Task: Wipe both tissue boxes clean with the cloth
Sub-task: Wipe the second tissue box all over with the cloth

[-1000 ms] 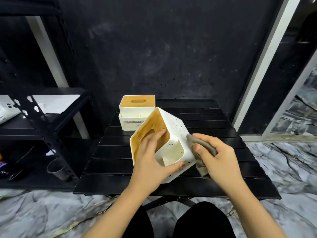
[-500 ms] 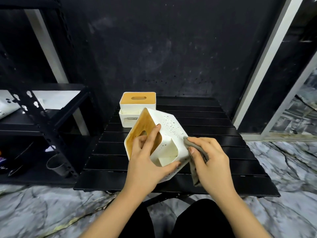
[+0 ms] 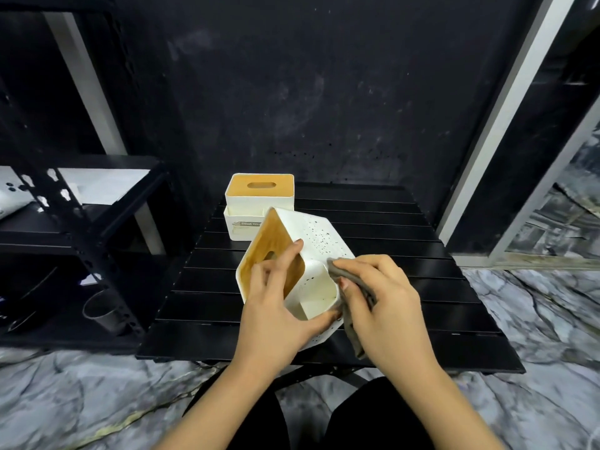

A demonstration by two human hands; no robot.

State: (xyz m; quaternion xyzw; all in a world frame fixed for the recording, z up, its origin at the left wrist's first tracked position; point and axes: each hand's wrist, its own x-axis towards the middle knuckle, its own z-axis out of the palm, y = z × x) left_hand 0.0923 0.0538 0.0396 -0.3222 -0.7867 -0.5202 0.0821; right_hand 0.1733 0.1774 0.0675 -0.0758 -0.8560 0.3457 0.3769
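Head view showed a black rack point(image 3: 81, 241) at far left, then the second box point(image 3: 259, 206) upright at the table's point(image 3: 406, 287) back. My left hand point(image 3: 276, 306) gripped the speckled box point(image 3: 311, 241), tilted above the table, fingers curled over its wooden lid. My right hand point(image 3: 386, 306) pinched the cloth point(image 3: 352, 287) against its right side.

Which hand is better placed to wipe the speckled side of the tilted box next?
Right. The right hand already holds the cloth against the tilted box, beside its speckled side. The left hand grips the box and is needed to steady it.
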